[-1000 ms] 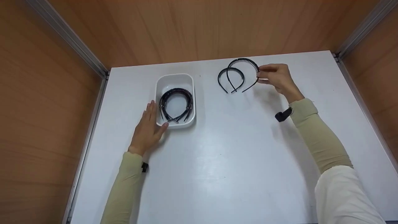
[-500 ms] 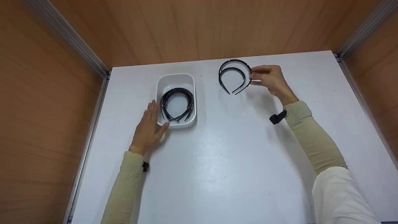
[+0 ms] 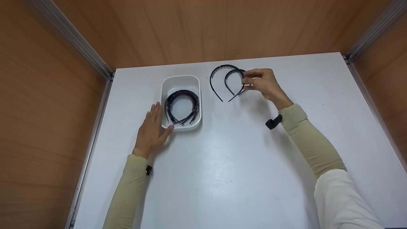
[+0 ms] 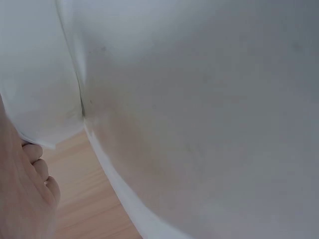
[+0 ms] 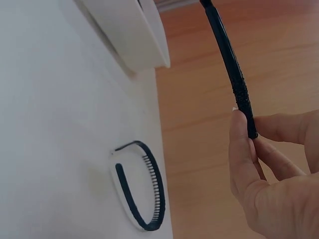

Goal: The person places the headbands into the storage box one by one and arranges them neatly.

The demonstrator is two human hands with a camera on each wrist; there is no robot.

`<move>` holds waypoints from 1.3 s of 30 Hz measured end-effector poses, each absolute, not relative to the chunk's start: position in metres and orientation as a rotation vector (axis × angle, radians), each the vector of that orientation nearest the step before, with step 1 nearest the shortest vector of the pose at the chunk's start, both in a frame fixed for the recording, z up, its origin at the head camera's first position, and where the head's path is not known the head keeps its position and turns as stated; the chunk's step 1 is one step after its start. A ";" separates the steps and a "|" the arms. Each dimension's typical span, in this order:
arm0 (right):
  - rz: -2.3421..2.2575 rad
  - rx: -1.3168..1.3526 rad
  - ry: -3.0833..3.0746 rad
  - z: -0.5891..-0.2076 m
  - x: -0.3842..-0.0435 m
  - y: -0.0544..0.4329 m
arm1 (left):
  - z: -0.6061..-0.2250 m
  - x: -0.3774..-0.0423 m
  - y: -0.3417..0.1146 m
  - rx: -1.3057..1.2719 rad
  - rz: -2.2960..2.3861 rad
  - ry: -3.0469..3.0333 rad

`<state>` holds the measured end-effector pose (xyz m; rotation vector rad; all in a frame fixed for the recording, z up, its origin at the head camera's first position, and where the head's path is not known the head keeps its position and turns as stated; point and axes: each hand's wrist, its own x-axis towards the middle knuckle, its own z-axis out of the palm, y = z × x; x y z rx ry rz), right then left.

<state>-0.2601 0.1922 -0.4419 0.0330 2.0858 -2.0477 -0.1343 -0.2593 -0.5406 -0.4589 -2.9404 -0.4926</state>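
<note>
My right hand (image 3: 267,84) pinches one side of a black toothed headband (image 3: 211,79) between thumb and fingers. In the right wrist view this headband (image 5: 227,55) is raised above the table. Below it, a second black headband (image 3: 226,84) lies on the table, partly hidden in the head view by the right hand. Left of both stands a white plastic bin (image 3: 181,127) with several black headbands (image 3: 170,108) piled inside. My left hand (image 3: 150,132) rests against the bin's left side and near corner, fingers straight and thumb spread; the left wrist view shows its curved fingertips (image 4: 40,169) at the bin wall.
The white table (image 3: 222,178) is bounded by a wood-grain panel (image 3: 203,31) at the back and further panels on the left and right. Metal rails (image 3: 73,41) run along the corners where panels meet.
The right hand has moved left with its headband, which passes over the one on the table and now hangs nearer the bin. The left hand and bin stay put.
</note>
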 end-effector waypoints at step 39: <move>-2.031 -0.024 1.902 -0.466 -0.257 0.089 | -0.542 -0.137 -0.257 -0.478 -0.503 -2.921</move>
